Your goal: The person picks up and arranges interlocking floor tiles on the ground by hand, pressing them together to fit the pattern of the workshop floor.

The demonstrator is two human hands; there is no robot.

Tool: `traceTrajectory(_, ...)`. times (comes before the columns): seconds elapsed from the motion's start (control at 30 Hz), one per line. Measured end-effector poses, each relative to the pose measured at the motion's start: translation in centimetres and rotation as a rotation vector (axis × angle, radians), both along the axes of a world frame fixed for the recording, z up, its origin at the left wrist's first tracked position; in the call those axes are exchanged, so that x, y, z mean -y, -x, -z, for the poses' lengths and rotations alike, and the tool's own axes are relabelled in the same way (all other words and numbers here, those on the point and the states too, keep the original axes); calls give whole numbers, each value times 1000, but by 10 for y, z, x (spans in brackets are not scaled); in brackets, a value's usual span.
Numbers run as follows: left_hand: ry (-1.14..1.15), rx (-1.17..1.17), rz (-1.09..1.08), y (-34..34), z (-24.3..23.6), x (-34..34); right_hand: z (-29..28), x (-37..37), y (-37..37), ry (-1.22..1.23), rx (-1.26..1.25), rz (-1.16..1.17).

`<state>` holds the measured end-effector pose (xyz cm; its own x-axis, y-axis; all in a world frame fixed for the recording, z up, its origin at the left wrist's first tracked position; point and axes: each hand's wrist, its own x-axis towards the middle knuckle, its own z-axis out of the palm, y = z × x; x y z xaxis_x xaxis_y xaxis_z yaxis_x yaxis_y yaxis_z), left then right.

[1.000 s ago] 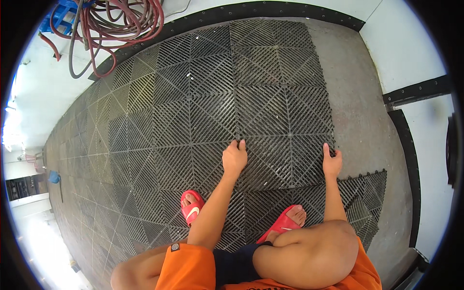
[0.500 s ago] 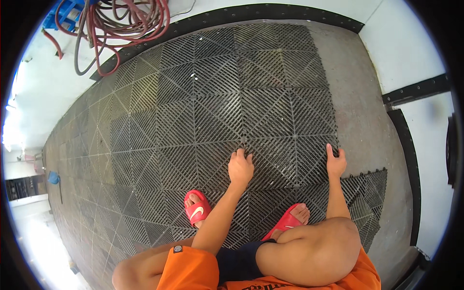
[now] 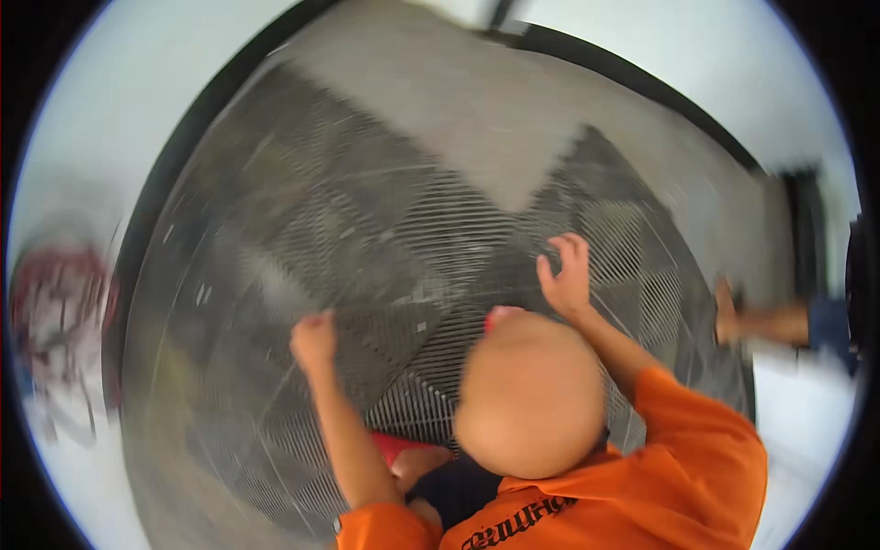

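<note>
Dark slatted floor tiles (image 3: 367,275), joined in a mat, lie beneath both hands; motion blurs the view. Over the tiles on the left is my left hand (image 3: 314,337), its fingers curled in; whatever may be inside them is hidden. My right hand (image 3: 566,275) has fingers and thumb apart, with nothing seen between them. It is close to a notch in the mat's edge, where the bare grey floor (image 3: 477,128) comes to a point between the main tiles and a narrower tiled piece (image 3: 614,220). Whether either hand touches the tiles I cannot tell.
My raised knee (image 3: 532,399) stands between my arms, with a red slide sandal (image 3: 394,446) beside it. Another person's bare limb (image 3: 765,324) reaches in from the right. Reddish coiled hoses (image 3: 60,293) are at the far left. Black skirting (image 3: 632,78) lines the white walls.
My view has swung round to the right, so the bare floor is now ahead and the hoses at far left. My right hand has come away from the mat's side edge, fingers spread. Another person's limb has appeared.
</note>
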<state>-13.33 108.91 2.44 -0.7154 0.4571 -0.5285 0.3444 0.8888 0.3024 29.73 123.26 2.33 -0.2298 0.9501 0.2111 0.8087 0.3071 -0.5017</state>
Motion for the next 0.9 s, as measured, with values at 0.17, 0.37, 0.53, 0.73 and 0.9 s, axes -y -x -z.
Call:
traceTrajectory(0.17,-238,39,112,12,39,-45,3,110,-224,96,199,730)
traceTrajectory(0.37,-356,417,208,-70,18,-111,14,274,-344,1044,-252,2117)
traceTrajectory(0.53,-345,493,285,-101,27,-116,21,310,-302,1002,-497,2148)
traceTrajectory(0.73,-343,529,407,-141,28,-124,1,325,-308,962,-550,2169)
traceTrajectory(0.9,-328,555,545,-183,27,-153,-14,346,-318,953,-581,2194)
